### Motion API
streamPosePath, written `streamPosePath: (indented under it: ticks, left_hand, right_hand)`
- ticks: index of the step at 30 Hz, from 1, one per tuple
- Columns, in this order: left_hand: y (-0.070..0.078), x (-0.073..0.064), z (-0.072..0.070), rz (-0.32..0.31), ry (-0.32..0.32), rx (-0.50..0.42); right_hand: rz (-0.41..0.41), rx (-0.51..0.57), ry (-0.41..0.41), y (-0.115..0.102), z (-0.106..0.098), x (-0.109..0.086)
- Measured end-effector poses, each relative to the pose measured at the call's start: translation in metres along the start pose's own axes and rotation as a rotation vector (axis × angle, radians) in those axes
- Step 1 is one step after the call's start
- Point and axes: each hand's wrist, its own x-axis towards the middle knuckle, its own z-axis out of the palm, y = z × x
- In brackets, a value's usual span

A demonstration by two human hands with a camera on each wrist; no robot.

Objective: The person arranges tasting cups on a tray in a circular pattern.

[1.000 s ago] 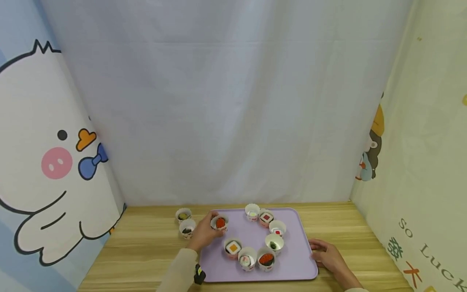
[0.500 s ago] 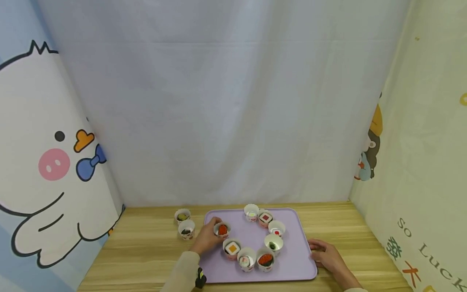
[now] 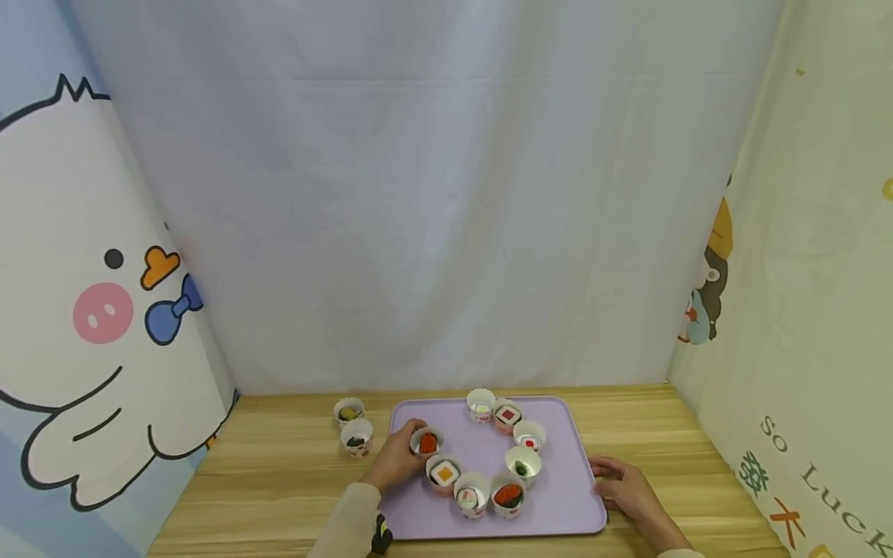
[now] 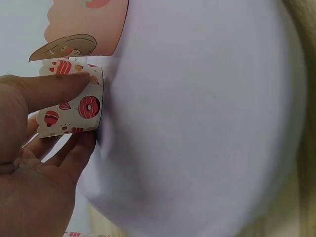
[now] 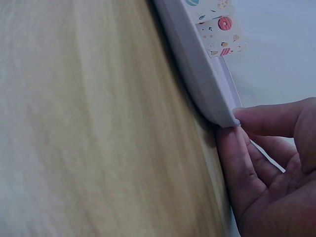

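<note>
My left hand point(image 3: 394, 457) grips a small printed paper baking cup point(image 4: 69, 111) by its sides, thumb on one side and fingers on the other. A piece of red-topped sushi point(image 3: 429, 443) lies inside that cup. In the left wrist view the cup's base is right at the surface of the lilac tray point(image 3: 558, 508). Close beside it stands a pink cup point(image 4: 89, 24), which holds a white square piece with an orange centre point(image 3: 444, 473). At the tray's right edge my right hand point(image 3: 624, 486) pinches the rim, thumb on top and fingers below.
Several more cups with sushi pieces form a curve on the tray, among them a front cup point(image 3: 508, 496) and a back cup point(image 3: 481, 406). Two cups, one nearer point(image 3: 357, 439) and one farther point(image 3: 349, 413), stand left of the tray on the wooden table point(image 3: 279, 480). A pale curtain point(image 3: 446, 232) hangs behind.
My left hand has brought its cup slightly right and toward me, down beside the cup with the orange-centred piece. My right hand has stayed at the tray's edge.
</note>
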Motion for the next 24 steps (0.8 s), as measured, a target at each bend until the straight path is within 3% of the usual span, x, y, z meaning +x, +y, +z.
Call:
streamPosePath:
  ticks: [13, 24]
  left_hand:
    - [0.0036, -0.0038, -0.0028, 0.026, -0.043, -0.011]
    - [0.0023, -0.008, -0.003, 0.012, -0.076, -0.086]
  right_hand:
    - [0.013, -0.001, -0.001, 0.002, -0.0005, 0.0015]
    - [0.016, 0.007, -0.012, 0.0024, -0.0006, 0.0026]
